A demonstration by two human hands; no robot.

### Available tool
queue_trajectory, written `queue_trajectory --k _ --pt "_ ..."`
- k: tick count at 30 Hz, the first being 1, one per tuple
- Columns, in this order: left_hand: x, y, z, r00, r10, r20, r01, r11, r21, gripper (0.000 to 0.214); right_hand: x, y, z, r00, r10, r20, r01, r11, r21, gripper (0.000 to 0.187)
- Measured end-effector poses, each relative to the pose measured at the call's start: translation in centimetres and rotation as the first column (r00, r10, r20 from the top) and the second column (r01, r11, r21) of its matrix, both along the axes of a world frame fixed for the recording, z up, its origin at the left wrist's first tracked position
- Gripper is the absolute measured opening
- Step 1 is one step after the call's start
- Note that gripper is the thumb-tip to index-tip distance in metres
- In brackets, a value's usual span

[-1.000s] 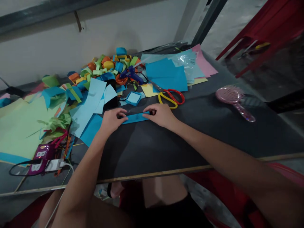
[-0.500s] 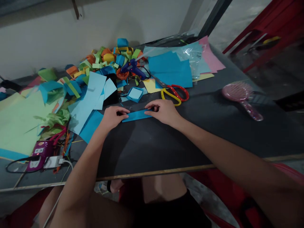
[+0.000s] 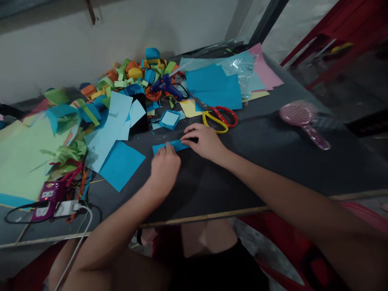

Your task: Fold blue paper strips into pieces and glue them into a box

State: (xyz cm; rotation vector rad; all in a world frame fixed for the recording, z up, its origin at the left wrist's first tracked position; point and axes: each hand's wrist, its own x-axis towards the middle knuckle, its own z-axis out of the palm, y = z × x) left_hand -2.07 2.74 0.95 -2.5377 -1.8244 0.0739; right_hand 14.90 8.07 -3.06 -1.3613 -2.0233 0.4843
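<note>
A narrow folded strip of blue paper (image 3: 176,145) lies on the dark table in front of me. My left hand (image 3: 166,163) is over its left part, fingers curled together with their tips pressing on the paper. At the strip's right end, my right hand (image 3: 203,141) pinches it between thumb and fingers. Just behind the hands sits a small blue paper box (image 3: 169,120) with a pale lid or insert. Scissors with one red and one yellow handle (image 3: 220,121) lie beyond my right hand. A blue paper square (image 3: 123,165) rests left of my left hand.
Coloured paper pieces (image 3: 133,74) are heaped along the wall, beside a blue glue gun (image 3: 166,86). Blue sheets (image 3: 214,87) and plastic lie at the back. A pink hairbrush (image 3: 298,115) is at right; a purple power strip (image 3: 50,198) with cables is at left.
My left hand has left the strip's left end and moved right, onto the top of the strip, uncovering the blue square. My right hand stays at the right end.
</note>
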Motion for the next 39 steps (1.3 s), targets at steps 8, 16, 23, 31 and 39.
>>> queue_trajectory --k 8,16,23,31,39 --pt "1.5 -2.5 -1.5 0.973 0.23 -0.021 -0.231 0.969 -0.091 0.055 0.1 0.0 0.1 0.994 0.01 0.108 -0.009 1.0 -0.007 0.018" --pt "1.5 -2.1 -1.2 0.983 0.163 -0.081 -0.172 0.979 -0.11 0.1 -1.5 -2.5 1.0 0.856 0.043 0.515 -0.134 0.981 0.141 0.04" --pt "1.2 -1.7 -1.2 0.988 0.137 -0.074 -0.145 0.982 -0.119 0.11 -1.6 -1.6 0.4 0.728 0.445 0.522 -0.508 0.861 -0.025 0.054" --pt "1.5 -2.2 -1.0 0.957 0.276 -0.09 -0.287 0.949 -0.131 0.119 -0.8 -1.5 0.5 0.688 0.534 0.491 -0.528 0.833 -0.167 0.062" --pt "1.4 -2.3 -0.8 0.961 0.255 -0.106 -0.267 0.956 -0.119 0.12 0.1 -4.6 0.1 0.788 0.316 0.528 -0.298 0.947 -0.121 0.058"
